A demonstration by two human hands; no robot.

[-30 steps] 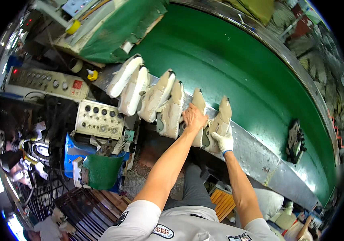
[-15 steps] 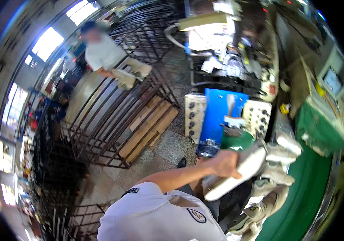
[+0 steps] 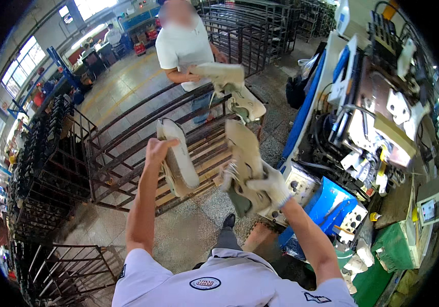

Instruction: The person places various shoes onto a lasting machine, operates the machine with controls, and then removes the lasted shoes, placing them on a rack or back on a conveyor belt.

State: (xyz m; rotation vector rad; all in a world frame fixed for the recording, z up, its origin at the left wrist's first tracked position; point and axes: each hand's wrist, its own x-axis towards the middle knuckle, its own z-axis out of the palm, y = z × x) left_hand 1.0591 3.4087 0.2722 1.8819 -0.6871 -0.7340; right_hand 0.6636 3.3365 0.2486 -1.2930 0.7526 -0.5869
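Left hand (image 3: 161,151) — fingers round pale-soled shoe (image 3: 182,159) | gloved right hand (image 3: 273,187) — round beige shoe (image 3: 243,147) | seemingly partway: more shoes (image 3: 365,253) near right

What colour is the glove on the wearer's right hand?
White: the glove shows best in the head view, against the beige and grey-green shoe it grips.

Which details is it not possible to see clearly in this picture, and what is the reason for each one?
Head view: most of the upper of the shoe in the left hand, hidden behind its sole.
Head view: part of the other shoe, covered by the gloved right hand.
Head view: the rest of the green surface, cut off by the lower edge.
Head view: the screen's content, too small.
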